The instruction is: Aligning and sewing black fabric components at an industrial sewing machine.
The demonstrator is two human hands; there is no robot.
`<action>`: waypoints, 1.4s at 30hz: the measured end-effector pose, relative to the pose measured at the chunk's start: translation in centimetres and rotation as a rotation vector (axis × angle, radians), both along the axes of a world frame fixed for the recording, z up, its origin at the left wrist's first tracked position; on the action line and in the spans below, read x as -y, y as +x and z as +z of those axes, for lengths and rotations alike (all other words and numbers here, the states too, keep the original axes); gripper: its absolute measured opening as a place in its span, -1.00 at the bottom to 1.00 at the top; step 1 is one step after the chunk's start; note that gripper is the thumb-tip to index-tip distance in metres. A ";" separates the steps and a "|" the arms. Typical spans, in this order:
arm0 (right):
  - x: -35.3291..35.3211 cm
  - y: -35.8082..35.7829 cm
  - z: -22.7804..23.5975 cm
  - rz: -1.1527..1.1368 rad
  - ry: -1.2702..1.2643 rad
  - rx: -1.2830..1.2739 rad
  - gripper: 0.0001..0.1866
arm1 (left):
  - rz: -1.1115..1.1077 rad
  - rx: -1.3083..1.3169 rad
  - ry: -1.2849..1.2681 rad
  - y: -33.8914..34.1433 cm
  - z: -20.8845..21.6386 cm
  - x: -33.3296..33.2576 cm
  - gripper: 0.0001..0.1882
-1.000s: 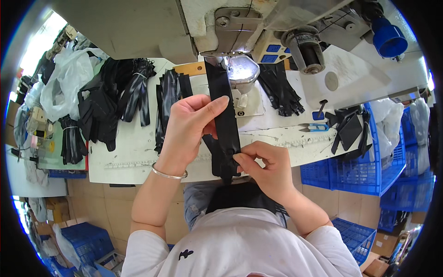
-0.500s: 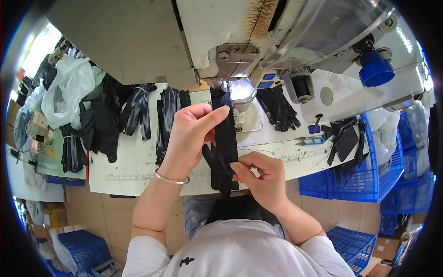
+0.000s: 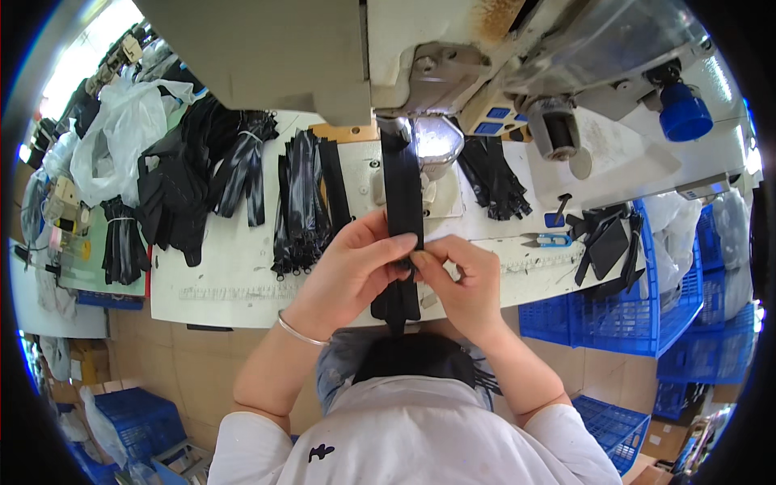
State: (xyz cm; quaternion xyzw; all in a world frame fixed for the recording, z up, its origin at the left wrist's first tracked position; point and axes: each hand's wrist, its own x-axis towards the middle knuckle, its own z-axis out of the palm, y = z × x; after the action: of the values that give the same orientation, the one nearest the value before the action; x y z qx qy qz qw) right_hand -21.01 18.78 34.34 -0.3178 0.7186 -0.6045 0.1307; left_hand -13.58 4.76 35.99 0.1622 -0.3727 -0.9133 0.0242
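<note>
A long black fabric strip [image 3: 402, 194] runs from under the sewing machine head [image 3: 440, 77] toward my body, its near end hanging past the table edge. My left hand [image 3: 356, 263], a silver bangle at its wrist, is closed on the strip, thumb on top. Close against it, my right hand [image 3: 462, 279] pinches the strip's right edge between thumb and fingers. What lies right between the fingertips is too small to make out. Left of the strip lies a bundle of shiny black zippers [image 3: 301, 206]; another black bundle [image 3: 493, 182] rests to the right of the machine.
Blue-handled thread snips [image 3: 550, 240] and black fabric pieces [image 3: 606, 242] lie at the table's right. Blue plastic crates [image 3: 602, 319] stand against that side. Farther left are black fabric pieces [image 3: 174, 194], a tied black bundle [image 3: 123, 242] and a white plastic bag [image 3: 121, 145].
My left hand has slid down the strip toward me and now meets my right hand, which has moved slightly up. The view has shifted a little.
</note>
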 end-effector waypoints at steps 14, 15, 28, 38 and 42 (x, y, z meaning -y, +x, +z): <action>-1.1 -1.5 1.2 0.204 0.012 0.342 -0.74 | 0.265 -0.052 -0.332 0.2 -1.9 -0.8 -0.80; -0.8 -1.0 1.2 0.182 0.034 0.308 -0.76 | 0.279 -0.062 -0.323 0.2 -2.0 -0.9 -0.81; -0.2 0.7 -0.2 0.039 -0.068 0.061 -0.88 | 0.315 -0.059 -0.173 0.4 -1.9 -1.5 -0.88; 2.2 -1.7 0.9 0.018 -0.099 0.021 -0.83 | 0.382 -0.124 -0.238 -2.2 -0.8 0.3 -0.90; 3.5 -3.4 1.3 -0.013 -0.124 -0.032 -0.78 | 0.407 -0.103 -0.330 -4.0 -0.1 1.3 -0.87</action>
State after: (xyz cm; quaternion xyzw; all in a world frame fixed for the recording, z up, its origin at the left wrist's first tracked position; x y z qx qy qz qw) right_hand -24.38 15.23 35.69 -0.3300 0.6840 -0.6436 0.0953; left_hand -17.59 3.42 35.86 0.1812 -0.4744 -0.8236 0.2525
